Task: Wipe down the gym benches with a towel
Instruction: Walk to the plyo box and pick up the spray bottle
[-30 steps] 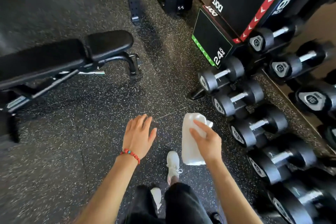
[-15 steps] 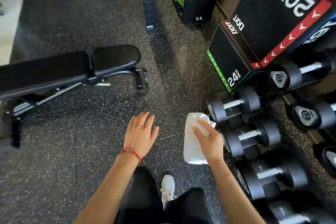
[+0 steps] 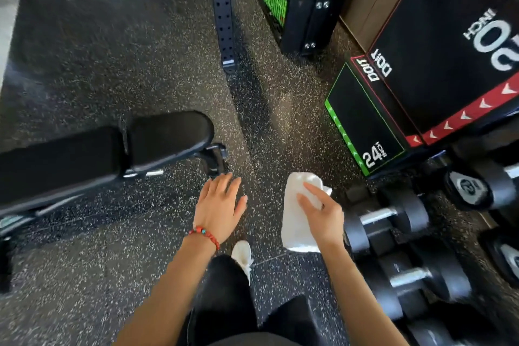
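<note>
A black padded gym bench [image 3: 165, 139] stretches in from the left, its seat pad ending near the middle of the view. My right hand [image 3: 323, 212] holds a folded white towel [image 3: 297, 222] in the air, fingers laid over its top and thumb under it. My left hand [image 3: 220, 206], with a red bead bracelet at the wrist, hovers flat with straight fingers just right of the bench's foot and touches nothing. Both hands are off the bench.
Black dumbbells [image 3: 393, 216] lie in rows on the floor at the right. Stacked plyo boxes [image 3: 421, 70] stand at the upper right. A perforated rack upright [image 3: 223, 8] and a black storage stand [image 3: 306, 3] lie ahead. Speckled rubber floor [image 3: 140, 50] stretches beyond the bench.
I have walked forward: the bench and plyo boxes have slid lower and nearer in view. Both hands keep the same pose, the towel still in my right hand.
</note>
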The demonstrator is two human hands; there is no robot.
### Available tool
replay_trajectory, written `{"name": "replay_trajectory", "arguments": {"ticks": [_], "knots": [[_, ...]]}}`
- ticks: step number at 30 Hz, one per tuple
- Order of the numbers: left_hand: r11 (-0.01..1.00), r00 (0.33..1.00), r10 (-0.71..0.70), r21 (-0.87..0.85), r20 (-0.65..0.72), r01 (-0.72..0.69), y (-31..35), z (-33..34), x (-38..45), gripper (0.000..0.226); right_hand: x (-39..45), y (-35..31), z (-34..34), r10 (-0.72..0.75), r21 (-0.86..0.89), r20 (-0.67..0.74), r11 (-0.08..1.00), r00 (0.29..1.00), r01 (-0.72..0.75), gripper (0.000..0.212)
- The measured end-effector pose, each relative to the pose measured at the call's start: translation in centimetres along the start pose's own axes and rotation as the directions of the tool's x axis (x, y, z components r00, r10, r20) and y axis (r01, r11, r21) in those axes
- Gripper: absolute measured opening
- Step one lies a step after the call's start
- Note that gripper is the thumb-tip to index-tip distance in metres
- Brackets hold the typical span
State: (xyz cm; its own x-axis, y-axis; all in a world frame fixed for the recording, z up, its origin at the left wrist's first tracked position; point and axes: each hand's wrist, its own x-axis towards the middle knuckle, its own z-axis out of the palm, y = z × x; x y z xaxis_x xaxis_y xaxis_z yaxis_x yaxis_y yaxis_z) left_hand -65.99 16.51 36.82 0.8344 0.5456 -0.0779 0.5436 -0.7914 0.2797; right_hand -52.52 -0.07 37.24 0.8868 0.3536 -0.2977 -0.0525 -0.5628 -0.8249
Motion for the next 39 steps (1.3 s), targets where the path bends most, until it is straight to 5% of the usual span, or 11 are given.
{"name": "replay_trajectory", "arguments": {"ticks": [26, 34, 39], "knots": [[0.988, 0.988, 0.152, 0.009, -0.017, -0.151, 4.8, -4.0, 42.2, 0.038, 38.1, -14.4, -0.8, 0.043, 0.067, -0.048, 0.997, 0.998, -0.04, 0.03], [0.956, 0.957, 0.288, 0.039, 0.043, -0.289, 6.3, -4.0, 54.4, 0.045, 46.7, -16.8, -2.1, 0.135, 0.167, -0.168, 0.98, 0.976, -0.107, 0.03], [0.884, 0.878, 0.462, 0.021, 0.13, -0.468, 8.2, -4.1, 63.0, 0.046, 51.8, -18.1, -2.9, 0.228, 0.247, -0.328, 0.957, 0.916, -0.15, 0.03]]}}
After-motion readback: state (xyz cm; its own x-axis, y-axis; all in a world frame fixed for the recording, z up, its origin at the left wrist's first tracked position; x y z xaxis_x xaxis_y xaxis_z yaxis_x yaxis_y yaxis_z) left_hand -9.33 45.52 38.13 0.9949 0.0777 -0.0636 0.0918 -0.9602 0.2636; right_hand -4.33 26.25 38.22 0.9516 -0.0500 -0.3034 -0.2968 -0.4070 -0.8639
